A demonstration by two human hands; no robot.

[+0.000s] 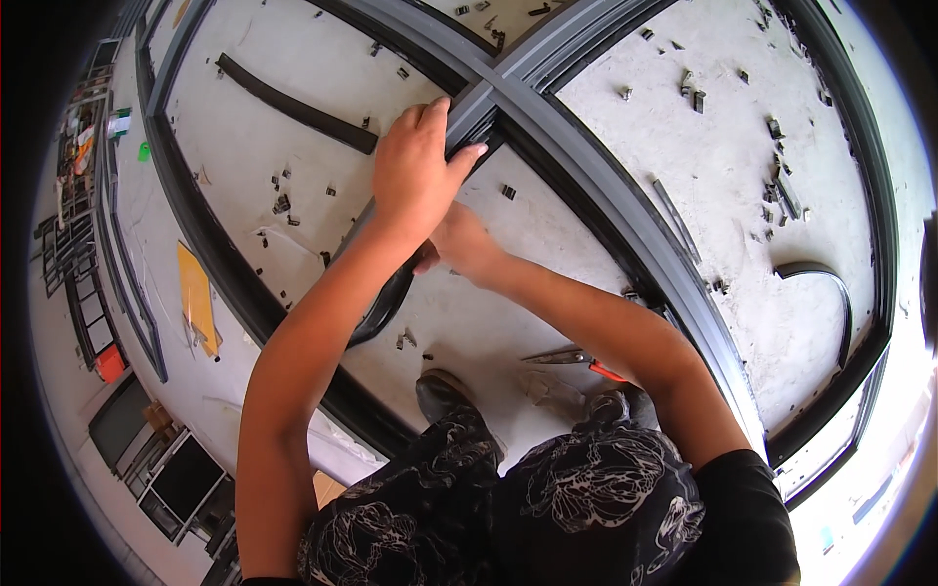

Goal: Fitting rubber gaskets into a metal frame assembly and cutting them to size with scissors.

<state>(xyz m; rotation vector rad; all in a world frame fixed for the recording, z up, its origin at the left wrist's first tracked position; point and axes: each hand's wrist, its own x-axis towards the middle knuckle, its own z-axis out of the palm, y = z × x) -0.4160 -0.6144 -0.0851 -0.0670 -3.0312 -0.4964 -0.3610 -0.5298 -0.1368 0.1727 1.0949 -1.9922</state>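
Observation:
My left hand (415, 166) is closed over a grey metal bar (473, 109) of a large window frame, just below where the bars cross. Its fingers lie along one side of the bar and the thumb on the other. Right below it, partly behind the left wrist, my right hand (467, 242) is curled and slightly blurred. A black rubber strip (389, 301) hangs in a loop from the right hand's fingers, beside my left forearm. Where the fingers meet the strip is mostly hidden.
Scissors with orange handles (572, 359) lie on the floor near my shoes. A dark flat strip (293, 112) lies at upper left, a curved black strip (835, 293) at right. Small black pieces (699, 100) are scattered around. A yellow sheet (198, 301) lies outside the frame.

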